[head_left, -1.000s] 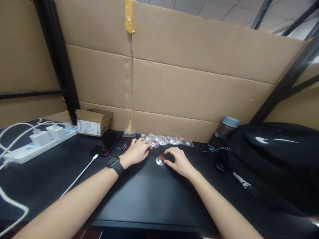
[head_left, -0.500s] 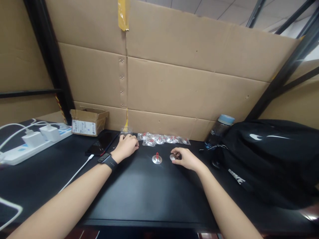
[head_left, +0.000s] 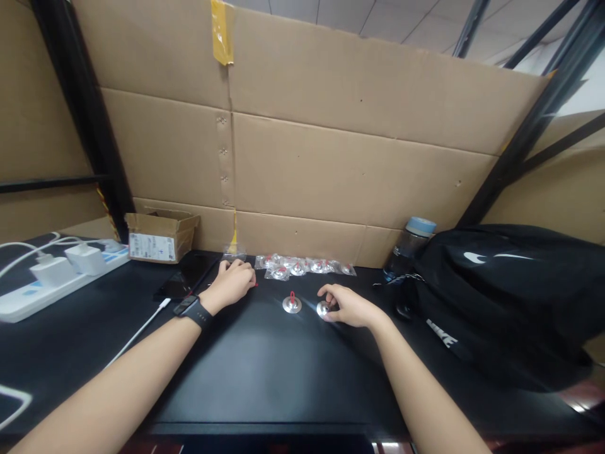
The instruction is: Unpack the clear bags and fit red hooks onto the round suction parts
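Note:
On the black table my left hand has its fingers bent down, and a small bit of red shows at its fingertips; it seems to pinch a small red piece. My right hand touches a round silver disc at its edge, thumb and fingers around it. Between the hands a second silver disc lies flat with a red loop standing up from its middle. Behind them sits a row of several discs in clear plastic bags, each with red on it.
At the left are an open cardboard box, a black phone, a white cable and a white power strip. A bottle with a blue lid and a black bag stand at the right. Cardboard walls the back.
The view has shifted slightly. My right hand has opened a little at its disc, whose red part no longer shows. Red now shows at my left fingertips.

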Available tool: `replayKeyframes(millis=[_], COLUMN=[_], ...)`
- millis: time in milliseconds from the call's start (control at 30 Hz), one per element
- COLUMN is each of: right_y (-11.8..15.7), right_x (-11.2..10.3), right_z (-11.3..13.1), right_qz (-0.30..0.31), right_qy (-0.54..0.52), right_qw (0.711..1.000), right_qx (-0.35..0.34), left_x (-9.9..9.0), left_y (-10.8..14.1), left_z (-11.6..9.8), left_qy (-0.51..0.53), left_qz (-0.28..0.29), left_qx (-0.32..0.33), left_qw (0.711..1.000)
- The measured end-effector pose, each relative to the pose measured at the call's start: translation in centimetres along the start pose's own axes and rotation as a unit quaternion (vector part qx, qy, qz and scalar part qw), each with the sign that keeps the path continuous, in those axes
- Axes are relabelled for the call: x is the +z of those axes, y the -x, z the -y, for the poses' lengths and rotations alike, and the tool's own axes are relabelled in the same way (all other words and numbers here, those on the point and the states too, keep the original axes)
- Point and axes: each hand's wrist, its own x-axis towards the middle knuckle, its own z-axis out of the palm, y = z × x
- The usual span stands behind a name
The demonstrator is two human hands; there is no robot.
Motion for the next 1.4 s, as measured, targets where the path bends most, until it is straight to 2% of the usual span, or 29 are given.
replayKeyframes(millis=[167,467,700,967,1400], right_y=[0.3,0.5,0.8,0.6,1.0], right_x=[-0.2,-0.5,-0.6,-0.8,-0.7], right_z=[0.8,1.3,1.3,2.2,1.5], right_qz=[-0.011,-0.004,0.022,0.025,0.035], right_qy=[0.023,0.072,0.071,0.105,0.105], right_qw=[0.999,0.996,0.995,0.994,0.994], right_qx=[-0.032,-0.056,-0.06,-0.012,-0.02], left_x=[0.2,-1.0,-0.9,-1.2,-0.8], left_y=[-0.3,-0.2,-0.3,-0.3,-0.3], left_z=[-0.8,-2.9,-3.0,-3.1,-3.2], left_qy=[0.036,0.062,0.075,0.095,0.097], left_qz=[-0.009,-0.017,-0.026,-0.033,-0.045], left_qx=[0.003,0.023,0.023,0.022,0.022], left_qw=[0.999,0.998,0.997,0.995,0.994])
